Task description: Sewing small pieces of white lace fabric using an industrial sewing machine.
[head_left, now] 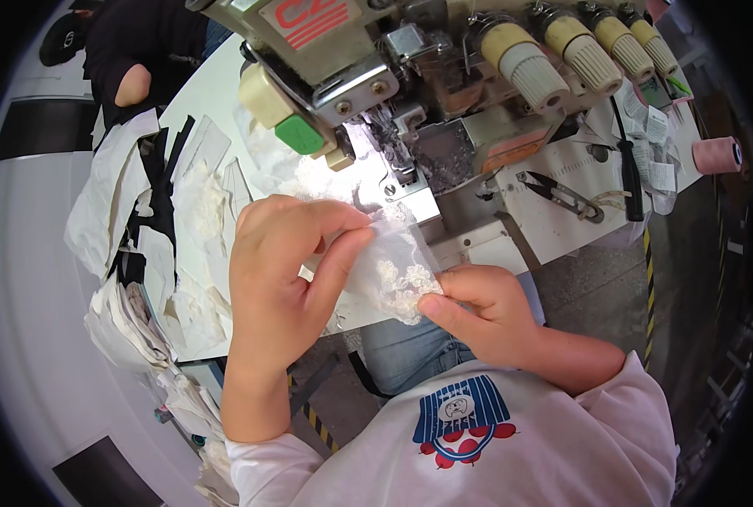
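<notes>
A piece of sheer white lace fabric (385, 266) with raised floral trim along its lower edge stretches between my two hands, in front of a sewing machine (343, 76). My left hand (288, 253) pinches its upper left edge between thumb and forefinger. At the lower right, my right hand (482, 311) grips the flowered edge with thumb and forefinger. The lit needle area and metal plate (414, 198) lie just beyond the fabric. More white lace (309, 176) is heaped under the light, partly hidden by my left hand.
Snips (562, 196) and a black-handled screwdriver (628, 173) lie on the right of the table. A pink thread spool (716, 156) stands at the far right. Tension dials (533, 76) line the machine. White and black fabric pieces (152, 194) cover the left side; another person (144, 51) is beyond.
</notes>
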A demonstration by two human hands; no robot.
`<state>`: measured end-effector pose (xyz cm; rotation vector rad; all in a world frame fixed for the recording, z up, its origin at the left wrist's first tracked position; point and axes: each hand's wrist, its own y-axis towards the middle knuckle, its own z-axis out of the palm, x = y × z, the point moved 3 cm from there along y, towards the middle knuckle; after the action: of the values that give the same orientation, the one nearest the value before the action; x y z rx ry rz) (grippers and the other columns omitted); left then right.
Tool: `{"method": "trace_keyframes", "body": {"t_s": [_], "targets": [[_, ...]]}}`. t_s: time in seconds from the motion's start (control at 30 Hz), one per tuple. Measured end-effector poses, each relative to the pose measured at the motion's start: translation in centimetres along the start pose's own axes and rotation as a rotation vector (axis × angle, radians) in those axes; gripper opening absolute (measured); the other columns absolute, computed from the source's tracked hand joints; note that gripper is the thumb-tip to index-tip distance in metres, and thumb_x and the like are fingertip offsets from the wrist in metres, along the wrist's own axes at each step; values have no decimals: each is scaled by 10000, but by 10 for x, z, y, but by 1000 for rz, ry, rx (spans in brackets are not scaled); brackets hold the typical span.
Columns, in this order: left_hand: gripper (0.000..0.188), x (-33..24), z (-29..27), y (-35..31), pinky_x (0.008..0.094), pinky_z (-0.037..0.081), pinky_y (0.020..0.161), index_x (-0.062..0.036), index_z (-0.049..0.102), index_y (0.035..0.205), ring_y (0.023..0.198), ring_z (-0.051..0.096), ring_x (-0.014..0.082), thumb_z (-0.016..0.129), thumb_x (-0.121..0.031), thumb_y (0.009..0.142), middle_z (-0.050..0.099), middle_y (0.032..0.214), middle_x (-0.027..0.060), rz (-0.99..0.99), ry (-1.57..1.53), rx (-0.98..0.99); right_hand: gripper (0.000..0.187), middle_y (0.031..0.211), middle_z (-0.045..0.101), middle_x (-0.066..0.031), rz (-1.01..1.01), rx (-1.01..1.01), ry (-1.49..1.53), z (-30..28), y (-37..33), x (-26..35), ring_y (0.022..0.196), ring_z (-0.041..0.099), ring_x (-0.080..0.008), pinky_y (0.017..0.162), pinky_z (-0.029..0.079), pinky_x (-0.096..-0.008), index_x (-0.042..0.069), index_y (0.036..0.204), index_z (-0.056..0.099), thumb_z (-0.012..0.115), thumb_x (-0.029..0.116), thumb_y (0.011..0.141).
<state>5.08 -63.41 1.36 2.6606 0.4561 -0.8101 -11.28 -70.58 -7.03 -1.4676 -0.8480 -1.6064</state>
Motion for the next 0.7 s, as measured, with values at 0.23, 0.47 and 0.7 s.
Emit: {"method": "trace_keyframes", "body": {"t_s": [0.23, 0.47, 0.7], "targets": [[152, -3, 4, 3, 323, 396, 697, -105, 664, 819, 705, 570, 201, 744, -48, 703, 646, 765, 10, 96, 95, -45, 242, 641, 557, -53, 121, 16, 92, 1, -1, -2, 589, 485, -97, 546, 398, -283, -18, 893, 664, 613, 217, 924], [155, -2, 7, 5, 324, 398, 699, -109, 657, 802, 724, 585, 206, 745, -49, 689, 639, 774, 9, 125, 134, -57, 246, 607, 501, -30, 133, -2, 92, 3, 1, -3, 571, 428, -82, 514, 365, -274, -26, 859, 649, 627, 212, 918], [151, -2, 7, 6, 329, 396, 715, -111, 662, 800, 725, 586, 205, 748, -66, 685, 636, 776, 8, 156, 167, -50, 251, 593, 459, -27, 145, -59, 141, 7, 0, -6, 565, 404, -82, 506, 346, -280, -26, 832, 638, 628, 210, 918]]}}
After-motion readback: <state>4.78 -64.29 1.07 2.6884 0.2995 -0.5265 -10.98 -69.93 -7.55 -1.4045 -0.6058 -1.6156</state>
